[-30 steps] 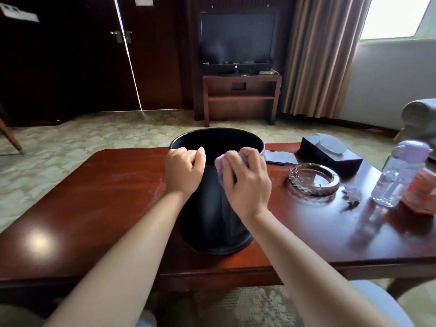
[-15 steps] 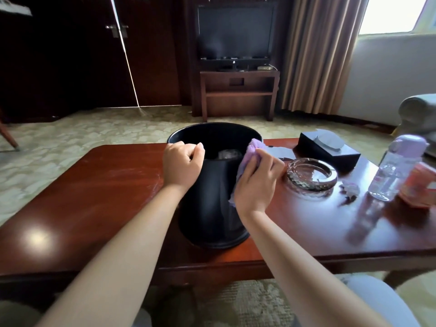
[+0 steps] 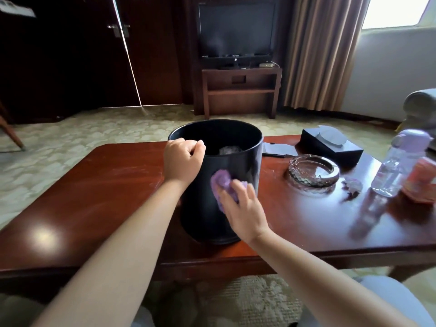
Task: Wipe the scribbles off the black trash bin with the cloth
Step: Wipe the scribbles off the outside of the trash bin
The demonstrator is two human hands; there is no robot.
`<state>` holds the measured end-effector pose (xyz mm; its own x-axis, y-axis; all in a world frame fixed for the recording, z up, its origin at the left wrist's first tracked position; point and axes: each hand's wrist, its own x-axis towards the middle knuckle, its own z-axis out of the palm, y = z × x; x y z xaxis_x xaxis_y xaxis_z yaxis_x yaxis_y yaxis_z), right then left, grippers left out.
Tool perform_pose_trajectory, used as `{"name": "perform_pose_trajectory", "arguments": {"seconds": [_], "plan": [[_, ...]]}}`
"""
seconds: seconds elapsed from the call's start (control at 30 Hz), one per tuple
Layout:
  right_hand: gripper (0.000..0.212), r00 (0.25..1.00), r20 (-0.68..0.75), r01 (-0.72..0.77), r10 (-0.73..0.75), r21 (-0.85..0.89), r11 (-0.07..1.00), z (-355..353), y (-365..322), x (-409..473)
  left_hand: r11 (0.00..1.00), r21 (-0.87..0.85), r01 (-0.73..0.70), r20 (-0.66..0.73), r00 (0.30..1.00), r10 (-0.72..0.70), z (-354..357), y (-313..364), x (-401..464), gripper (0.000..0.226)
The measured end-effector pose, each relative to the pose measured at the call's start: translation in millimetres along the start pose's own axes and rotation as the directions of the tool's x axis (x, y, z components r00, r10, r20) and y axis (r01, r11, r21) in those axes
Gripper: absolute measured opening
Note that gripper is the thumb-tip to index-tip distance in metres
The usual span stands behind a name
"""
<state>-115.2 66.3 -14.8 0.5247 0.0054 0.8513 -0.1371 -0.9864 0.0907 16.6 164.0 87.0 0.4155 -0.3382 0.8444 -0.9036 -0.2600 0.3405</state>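
The black trash bin point(image 3: 245, 166) stands upright on the red-brown wooden table point(image 3: 106, 197), right in front of me. My left hand point(image 3: 182, 161) grips the bin's near-left rim with curled fingers. A crumpled purple cloth point(image 3: 220, 182) is pressed against the bin's near outer wall, about halfway down, by my right hand point(image 3: 243, 208), whose fingers hold it. Something crumpled and pale lies inside the bin. I see no scribbles on the dark wall from here.
A glass ashtray point(image 3: 313, 172), a black tissue box point(image 3: 332, 145), a clear bottle with a lilac cap point(image 3: 396, 166) and an orange packet point(image 3: 422, 182) stand on the table to the right. A small purple scrap point(image 3: 352, 186) lies by the ashtray.
My right hand has slid the cloth down from the bin's rim to the middle of its near wall. My left hand keeps its grip on the rim.
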Motion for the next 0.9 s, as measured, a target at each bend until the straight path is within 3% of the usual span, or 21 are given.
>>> {"name": "perform_pose_trajectory", "arguments": {"seconds": [0.07, 0.17, 0.23, 0.3, 0.33, 0.43, 0.47, 0.5, 0.57, 0.6, 0.63, 0.7, 0.73, 0.87, 0.9], "plan": [[0.05, 0.964, 0.104, 0.257, -0.246, -0.107, 0.961, 6.2, 0.0, -23.4, 1.0, -0.001, -0.005, 0.014, 1.0, 0.005, -1.5, 0.5, 0.5, 0.044], [0.037, 0.933, 0.096, 0.352, -0.346, -0.064, 0.934, 8.3, 0.9, -33.5, 1.0, -0.006, -0.001, 0.014, 1.0, 0.002, -1.3, 1.0, 0.1, 0.044], [0.029, 0.975, -0.037, 0.218, -0.218, -0.012, 0.976, 1.2, 3.4, -11.1, 1.0, -0.011, -0.002, -0.002, 1.0, 0.002, -0.3, 1.0, -0.4, 0.044], [0.022, 0.978, -0.166, -0.101, 0.127, 0.157, 0.982, -10.2, 1.2, 16.0, 1.0, -0.022, -0.008, -0.005, 1.0, 0.007, 0.8, -0.1, -1.3, 0.044], [0.02, 0.925, -0.203, -0.266, 0.322, 0.262, 0.928, -12.4, -2.2, 25.0, 1.0, -0.026, -0.007, -0.005, 1.0, 0.007, 1.1, -0.4, -1.5, 0.044], [0.021, 0.635, -0.135, -0.621, 0.761, 0.497, 0.606, 2.3, -32.5, 16.6, 1.0, -0.025, -0.007, -0.01, 1.0, 0.006, 1.5, -1.1, -1.2, 0.045], [0.025, 0.481, -0.035, -0.724, 0.876, 0.548, 0.419, 9.2, -45.7, 4.6, 1.0, -0.022, -0.006, -0.014, 1.0, 0.005, 2.0, -1.4, -1.4, 0.045], [0.029, 0.276, 0.114, -0.811, 0.954, 0.56, 0.168, 14.9, -57.2, -7.7, 1.0, -0.021, -0.006, -0.018, 1.0, 0.005, 2.7, -1.8, -1.6, 0.045], [0.033, -0.138, 0.381, -0.841, 0.914, 0.442, -0.311, 21.6, -70.5, -24.7, 1.0, -0.021, -0.01, -0.013, 1.0, 0.009, 3.6, -2.8, -2.1, 0.045], [0.033, -0.246, 0.435, -0.81, 0.866, 0.398, -0.43, 22.3, -71.4, -27.0, 1.0, -0.021, -0.007, -0.009, 1.0, 0.007, 3.3, -2.9, -2.2, 0.045], [0.033, -0.304, 0.458, -0.777, 0.835, 0.388, -0.495, 21.6, -69.3, -24.6, 1.0, -0.02, -0.004, -0.006, 1.0, 0.003, 2.8, -2.7, -1.9, 0.045], [0.033, -0.307, 0.459, -0.752, 0.834, 0.42, -0.508, 15.4, -61.6, -10.6, 1.0, -0.022, 0.003, -0.008, 1.0, -0.003, 2.4, -2.1, -2.0, 0.045], [0.034, -0.255, 0.434, -0.758, 0.864, 0.464, -0.457, 11.6, -57.2, -1.7, 1.0, -0.025, 0.0, -0.012, 1.0, -0.001, 2.8, -1.6, -2.2, 0.045], [0.037, 0.195, 0.143, -0.74, 0.97, 0.671, 0.049, -4.5, -41.8, 24.7, 0.999, -0.028, -0.017, -0.027, 0.999, 0.016, 2.7, -1.3, -1.6, 0.045], [0.039, 0.255, 0.084, -0.726, 0.963, 0.674, 0.133, -1.4, -35.2, 26.6, 0.999, -0.028, -0.017, -0.028, 0.999, 0.017, 1.8, -0.7, -1.2, 0.045]]}}
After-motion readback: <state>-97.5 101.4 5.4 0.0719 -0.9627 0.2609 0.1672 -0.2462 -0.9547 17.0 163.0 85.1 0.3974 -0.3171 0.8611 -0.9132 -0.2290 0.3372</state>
